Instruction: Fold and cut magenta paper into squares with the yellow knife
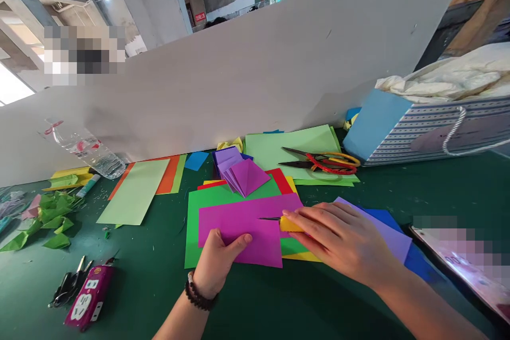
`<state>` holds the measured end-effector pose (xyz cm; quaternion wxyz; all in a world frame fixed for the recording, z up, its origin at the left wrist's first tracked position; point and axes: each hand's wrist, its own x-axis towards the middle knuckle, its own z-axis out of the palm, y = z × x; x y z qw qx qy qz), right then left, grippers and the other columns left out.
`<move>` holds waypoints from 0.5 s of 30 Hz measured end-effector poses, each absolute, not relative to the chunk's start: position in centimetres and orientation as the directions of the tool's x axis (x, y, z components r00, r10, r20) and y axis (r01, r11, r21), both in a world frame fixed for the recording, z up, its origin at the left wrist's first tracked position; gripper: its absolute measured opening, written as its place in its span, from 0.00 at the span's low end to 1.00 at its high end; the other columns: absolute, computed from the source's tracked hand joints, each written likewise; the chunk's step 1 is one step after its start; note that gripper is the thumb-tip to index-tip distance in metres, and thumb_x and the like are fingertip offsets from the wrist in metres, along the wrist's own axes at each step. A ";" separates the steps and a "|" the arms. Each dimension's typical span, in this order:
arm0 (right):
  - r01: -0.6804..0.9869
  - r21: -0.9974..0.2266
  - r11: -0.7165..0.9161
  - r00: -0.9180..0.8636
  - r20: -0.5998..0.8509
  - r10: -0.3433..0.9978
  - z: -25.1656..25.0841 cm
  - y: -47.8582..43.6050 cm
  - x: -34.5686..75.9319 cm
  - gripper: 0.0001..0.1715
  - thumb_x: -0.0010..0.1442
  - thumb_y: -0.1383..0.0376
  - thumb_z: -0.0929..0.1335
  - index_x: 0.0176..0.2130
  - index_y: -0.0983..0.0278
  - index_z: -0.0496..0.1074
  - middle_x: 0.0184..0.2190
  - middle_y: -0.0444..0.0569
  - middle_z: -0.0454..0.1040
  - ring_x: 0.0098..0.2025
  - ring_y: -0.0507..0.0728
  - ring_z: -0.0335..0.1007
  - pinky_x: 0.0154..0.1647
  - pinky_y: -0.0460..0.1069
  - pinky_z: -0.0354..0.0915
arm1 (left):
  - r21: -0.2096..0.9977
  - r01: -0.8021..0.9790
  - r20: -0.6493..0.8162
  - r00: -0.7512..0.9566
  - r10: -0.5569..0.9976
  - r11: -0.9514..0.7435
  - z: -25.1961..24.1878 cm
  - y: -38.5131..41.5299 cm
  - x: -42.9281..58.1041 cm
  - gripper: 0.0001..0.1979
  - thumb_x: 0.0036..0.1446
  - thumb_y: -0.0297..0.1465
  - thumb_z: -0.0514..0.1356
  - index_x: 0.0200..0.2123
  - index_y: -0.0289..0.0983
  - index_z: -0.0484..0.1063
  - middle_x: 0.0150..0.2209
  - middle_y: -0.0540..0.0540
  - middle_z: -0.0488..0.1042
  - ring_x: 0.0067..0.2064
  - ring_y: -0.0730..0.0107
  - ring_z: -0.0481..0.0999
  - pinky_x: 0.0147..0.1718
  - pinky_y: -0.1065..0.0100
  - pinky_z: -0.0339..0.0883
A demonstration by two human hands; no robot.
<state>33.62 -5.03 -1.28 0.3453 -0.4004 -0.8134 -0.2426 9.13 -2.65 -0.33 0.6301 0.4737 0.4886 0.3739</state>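
A magenta paper sheet [243, 228] lies on a green sheet [223, 197] on the green table. My left hand [218, 261] rests on the magenta sheet's near edge, fingers curled under and thumb pressing the paper flat. My right hand [338, 236] grips a yellow utility knife [287, 223] whose blade tip lies on the magenta sheet, pointing left. Under my right hand lie a lilac sheet [392, 239] and a blue one [418, 263].
A stack of folded purple pieces [241, 172] sits behind the sheets. Two pairs of scissors [322, 162] lie on a pale green sheet [287, 149]. A gift bag [418, 127] stands right, a water bottle [90, 151] and green scraps [51, 218] left, keys [69, 284] near left.
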 end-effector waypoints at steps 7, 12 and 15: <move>0.828 0.118 0.548 -0.433 0.754 0.493 -1.5 -5.1 33.7 0.21 0.60 0.69 0.69 0.54 0.64 0.70 0.40 0.50 0.77 0.39 0.55 0.72 0.43 0.52 0.66 | 0.964 -0.027 -0.251 0.234 0.939 0.264 -0.5 -2.7 9.1 0.20 0.45 0.43 0.71 0.37 0.34 0.80 0.37 0.42 0.82 0.38 0.58 0.79 0.39 0.61 0.73; 0.829 0.140 0.542 -0.443 0.756 0.482 -1.3 -5.2 33.5 0.20 0.60 0.69 0.69 0.53 0.65 0.71 0.39 0.50 0.77 0.38 0.55 0.72 0.41 0.52 0.65 | 0.967 -0.023 -0.245 0.214 0.946 0.255 -0.4 -2.8 9.0 0.20 0.46 0.42 0.71 0.37 0.33 0.80 0.35 0.43 0.81 0.36 0.59 0.79 0.38 0.62 0.73; 0.833 0.146 0.534 -0.439 0.762 0.477 -1.4 -5.2 33.5 0.21 0.59 0.70 0.69 0.53 0.66 0.71 0.39 0.51 0.77 0.38 0.56 0.72 0.40 0.52 0.65 | 0.967 -0.038 -0.238 0.218 0.946 0.252 -0.2 -2.8 9.1 0.21 0.45 0.42 0.72 0.38 0.34 0.80 0.35 0.43 0.81 0.37 0.59 0.79 0.38 0.62 0.73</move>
